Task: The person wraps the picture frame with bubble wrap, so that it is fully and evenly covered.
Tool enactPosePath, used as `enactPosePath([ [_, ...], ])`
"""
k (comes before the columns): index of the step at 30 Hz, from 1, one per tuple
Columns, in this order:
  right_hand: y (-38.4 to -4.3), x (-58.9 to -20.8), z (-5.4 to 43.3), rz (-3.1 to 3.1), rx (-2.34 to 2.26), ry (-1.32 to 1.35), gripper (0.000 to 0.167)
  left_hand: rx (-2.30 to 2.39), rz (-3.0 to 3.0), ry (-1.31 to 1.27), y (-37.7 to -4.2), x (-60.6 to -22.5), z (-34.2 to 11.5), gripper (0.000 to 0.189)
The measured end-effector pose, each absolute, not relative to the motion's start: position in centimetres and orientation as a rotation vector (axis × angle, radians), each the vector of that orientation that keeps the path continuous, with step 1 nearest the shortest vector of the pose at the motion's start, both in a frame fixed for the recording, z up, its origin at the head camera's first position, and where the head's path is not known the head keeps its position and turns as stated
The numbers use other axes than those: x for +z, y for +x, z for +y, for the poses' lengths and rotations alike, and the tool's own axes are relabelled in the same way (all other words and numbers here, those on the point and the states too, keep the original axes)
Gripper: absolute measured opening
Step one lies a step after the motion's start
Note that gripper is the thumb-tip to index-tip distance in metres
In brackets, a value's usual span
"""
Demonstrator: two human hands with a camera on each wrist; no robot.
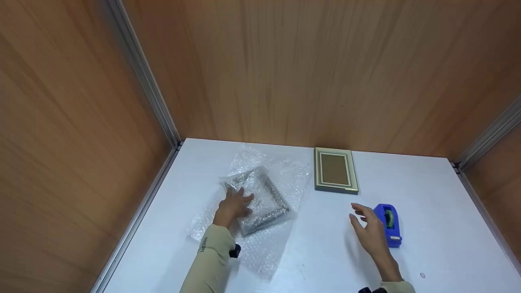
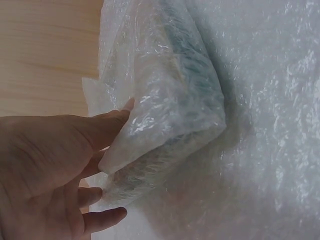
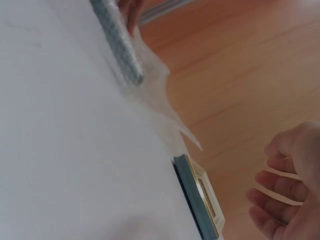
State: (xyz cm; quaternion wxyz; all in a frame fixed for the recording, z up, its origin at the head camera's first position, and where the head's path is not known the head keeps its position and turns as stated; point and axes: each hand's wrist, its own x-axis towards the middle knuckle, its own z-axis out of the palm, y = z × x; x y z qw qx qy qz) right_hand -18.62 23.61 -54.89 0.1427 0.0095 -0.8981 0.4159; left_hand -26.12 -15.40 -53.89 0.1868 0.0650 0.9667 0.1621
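A rectangular frame point(image 1: 280, 199) lies tilted to one side, covered in clear bubble wrap point(image 2: 155, 95). My left hand point(image 1: 235, 205) rests on its near left part with the fingers spread. In the left wrist view the left hand point(image 2: 55, 170) has its thumb against the wrap, and the other fingers lie beside the folded edge. My right hand point(image 1: 369, 232) hovers over the table, left of a blue tape dispenser point(image 1: 391, 238), and holds nothing. Its fingers look loosely bent in the right wrist view, where the right hand point(image 3: 295, 182) is at the edge.
A second frame point(image 1: 352, 173), pale with a brown centre, lies unwrapped near the back wall point(image 1: 309, 81). A larger bubble wrap sheet point(image 1: 260, 254) spreads under the wrapped frame on the white table point(image 1: 321, 252). A small round piece point(image 1: 422, 275) lies at the front right.
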Motion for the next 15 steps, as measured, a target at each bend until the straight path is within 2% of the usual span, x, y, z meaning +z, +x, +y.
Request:
enactPosePath([
  [15,-15.9,-54.3,29.5,-2.598,1.187,-0.225,0.042,0.518,2.711,0.163,-26.1,-53.7,-15.4,0.06],
])
